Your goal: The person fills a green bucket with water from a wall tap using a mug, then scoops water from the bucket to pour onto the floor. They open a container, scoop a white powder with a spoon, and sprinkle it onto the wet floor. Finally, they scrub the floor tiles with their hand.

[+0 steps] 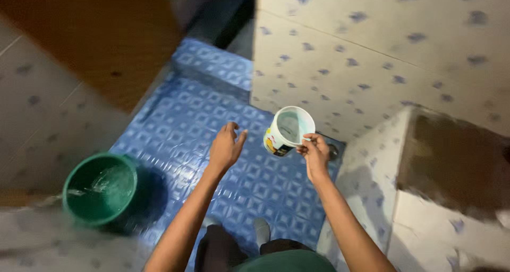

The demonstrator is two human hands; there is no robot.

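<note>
My right hand [314, 154] pinches the rim of a white plastic tub [287, 131] with a yellow and red printed side. The tub is tilted, its pale inside facing the camera, and it looks empty. My left hand [226, 147] hovers open just left of the tub, fingers spread, holding nothing. Both hands are above a blue patterned tile floor [202, 118].
A green bucket [100, 189] with some water stands on the floor at the left. A white wall with blue marks [372, 54] rises ahead, a low tiled ledge [425, 187] lies at the right, and a brown door [95, 38] is at the upper left. My feet [260, 232] show below.
</note>
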